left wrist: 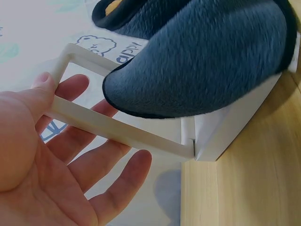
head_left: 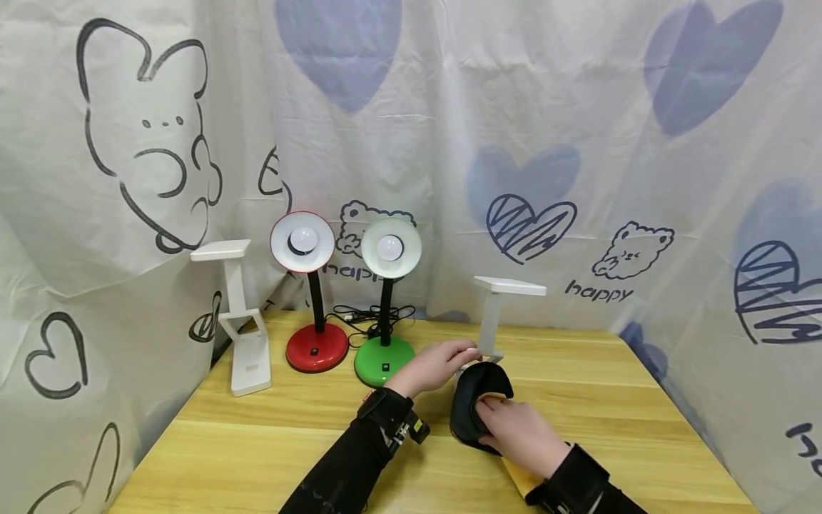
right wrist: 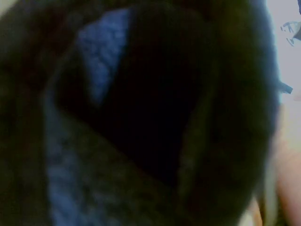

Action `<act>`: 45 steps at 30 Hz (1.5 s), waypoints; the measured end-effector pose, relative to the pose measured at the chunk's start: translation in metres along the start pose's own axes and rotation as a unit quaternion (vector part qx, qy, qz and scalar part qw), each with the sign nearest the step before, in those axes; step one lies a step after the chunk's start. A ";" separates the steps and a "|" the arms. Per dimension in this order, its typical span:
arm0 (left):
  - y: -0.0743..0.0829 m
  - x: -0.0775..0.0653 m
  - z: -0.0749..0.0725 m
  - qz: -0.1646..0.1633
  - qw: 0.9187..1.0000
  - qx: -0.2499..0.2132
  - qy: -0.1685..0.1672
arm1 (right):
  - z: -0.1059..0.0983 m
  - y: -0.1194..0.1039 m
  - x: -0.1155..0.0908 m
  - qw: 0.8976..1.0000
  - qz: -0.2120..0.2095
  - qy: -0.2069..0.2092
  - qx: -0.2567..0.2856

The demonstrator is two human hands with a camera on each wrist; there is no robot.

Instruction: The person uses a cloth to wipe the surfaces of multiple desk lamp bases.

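Observation:
My left hand (head_left: 439, 368) grips the hinged frame of a white desk lamp (head_left: 511, 286), thumb on one side of the bar and fingers behind it. In the left wrist view the lamp's pale open frame (left wrist: 117, 129) shows between the left fingers. My right hand (head_left: 523, 432) holds a folded cleaning cloth (head_left: 469, 410), dark blue and fuzzy with a black edge and an orange-yellow other side. The cloth (left wrist: 207, 61) overlaps the lamp frame in the left wrist view. Dark, blurred cloth (right wrist: 108, 169) fills most of the right wrist view.
Left on the wooden table (head_left: 257, 442) stand another white lamp (head_left: 250, 364), a red-based lamp (head_left: 317, 350) and a green-based lamp (head_left: 369, 364). Black cables (head_left: 366, 318) lie behind them. A printed curtain (head_left: 443, 178) hangs along the table's back.

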State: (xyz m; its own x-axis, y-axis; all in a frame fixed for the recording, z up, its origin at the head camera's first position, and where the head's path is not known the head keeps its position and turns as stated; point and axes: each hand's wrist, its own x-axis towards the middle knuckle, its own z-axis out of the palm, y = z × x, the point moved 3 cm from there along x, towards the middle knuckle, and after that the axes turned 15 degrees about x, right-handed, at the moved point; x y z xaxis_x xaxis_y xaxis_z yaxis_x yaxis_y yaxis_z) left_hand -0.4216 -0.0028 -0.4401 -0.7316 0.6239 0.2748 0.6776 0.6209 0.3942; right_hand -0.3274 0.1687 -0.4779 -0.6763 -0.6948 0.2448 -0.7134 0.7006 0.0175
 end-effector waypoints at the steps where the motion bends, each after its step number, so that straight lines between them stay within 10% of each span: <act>1: 0.000 0.000 0.000 0.000 1.000 0.002 0.002 | -0.001 0.002 -0.002 1.000 0.001 -0.001 -0.003; 12: 0.000 -0.001 -0.001 -0.005 1.000 -0.004 0.006 | -0.006 0.009 -0.015 1.000 0.012 0.016 -0.005; 30: 0.001 -0.002 0.000 0.000 1.000 0.007 0.012 | 0.005 -0.021 0.023 1.000 0.018 0.008 0.023; 45: 0.002 -0.002 -0.001 -0.007 1.000 -0.005 0.005 | -0.004 0.018 -0.014 0.999 -0.001 0.014 0.042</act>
State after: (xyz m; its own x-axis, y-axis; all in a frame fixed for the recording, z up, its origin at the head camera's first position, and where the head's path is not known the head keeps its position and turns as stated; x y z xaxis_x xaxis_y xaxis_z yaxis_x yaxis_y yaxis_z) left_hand -0.4188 -0.0036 -0.4388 -0.7412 0.6112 0.2775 0.6670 0.6240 0.4072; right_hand -0.3297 0.1916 -0.4773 -0.6701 -0.6905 0.2725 -0.7285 0.6821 -0.0630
